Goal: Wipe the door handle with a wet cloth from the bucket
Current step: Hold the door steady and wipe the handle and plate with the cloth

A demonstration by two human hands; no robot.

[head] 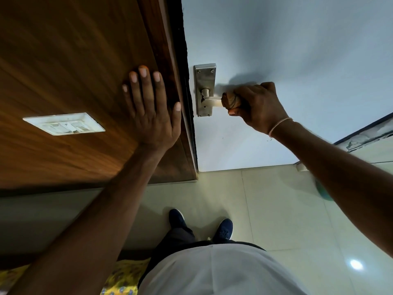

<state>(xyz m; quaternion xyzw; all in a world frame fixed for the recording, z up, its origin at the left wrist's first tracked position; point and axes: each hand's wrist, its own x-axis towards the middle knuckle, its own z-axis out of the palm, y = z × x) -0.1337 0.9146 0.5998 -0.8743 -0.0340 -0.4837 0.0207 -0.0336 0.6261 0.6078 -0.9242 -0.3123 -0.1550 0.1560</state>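
Observation:
A steel lever door handle (210,101) on a steel backplate (205,81) is fixed to a white door (276,50). My right hand (258,105) is closed around a brownish cloth (230,100) that is wrapped over the outer end of the lever. My left hand (152,103) lies flat with fingers spread on the brown wooden panel (74,60) left of the door edge, holding nothing. Only a small green curved edge (323,191) shows beneath my right forearm; I cannot tell whether it is the bucket.
A white switch plate (63,123) sits on the wooden panel at left. Pale floor tiles (265,209) spread below, with my two dark shoes (200,224) near the door. A yellow patterned fabric (123,277) lies at the bottom left.

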